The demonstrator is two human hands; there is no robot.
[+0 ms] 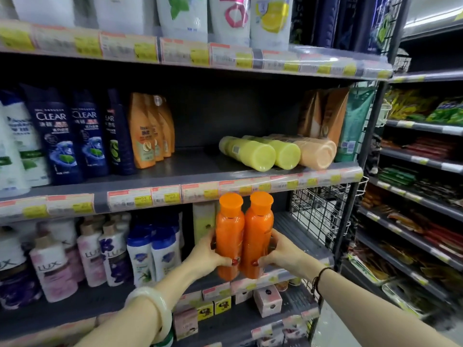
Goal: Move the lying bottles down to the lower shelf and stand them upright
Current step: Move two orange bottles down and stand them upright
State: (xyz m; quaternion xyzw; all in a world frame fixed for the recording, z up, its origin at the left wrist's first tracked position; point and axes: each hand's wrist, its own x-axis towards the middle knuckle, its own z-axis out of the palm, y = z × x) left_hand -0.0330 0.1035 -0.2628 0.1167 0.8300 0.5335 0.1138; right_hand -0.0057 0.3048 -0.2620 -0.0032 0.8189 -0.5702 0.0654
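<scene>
Two orange bottles with orange caps stand upright side by side at the front edge of the lower shelf. My left hand grips the left orange bottle and my right hand grips the right orange bottle. On the middle shelf above, several bottles lie on their sides with bases toward me: two yellow-green bottles and peach bottles to their right.
Upright shampoo bottles fill the middle shelf's left. Body wash bottles stand left of my hands. A pale green bottle stands behind the orange ones. A wire rack hangs at the right end; small boxes sit below.
</scene>
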